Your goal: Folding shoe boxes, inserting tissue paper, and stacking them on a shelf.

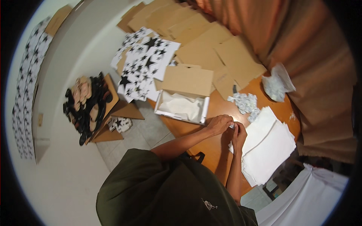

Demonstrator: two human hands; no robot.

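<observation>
My left hand [220, 125] and my right hand [239, 136] meet above the orange-brown table. Pinched between their fingertips is a small white packet [231, 126], partly hidden by the fingers. Just beyond the hands lies a loose heap of similar small packets [246, 103]. To the left of the hands stands an open cardboard box [205, 112] with white walls and its brown lid raised, lined with white tissue paper [181, 107]. A stack of white paper sheets [269, 147] lies beside my right hand and forearm.
Flat brown cardboard boxes [200, 45] cover the table's far side. Star-printed white boxes [145, 64] lie at the far left. A clear plastic bag [277, 84] sits at far right beside a brown curtain [320, 94]. Left on the floor, a carton [109, 128] stands by piled shoes [86, 103].
</observation>
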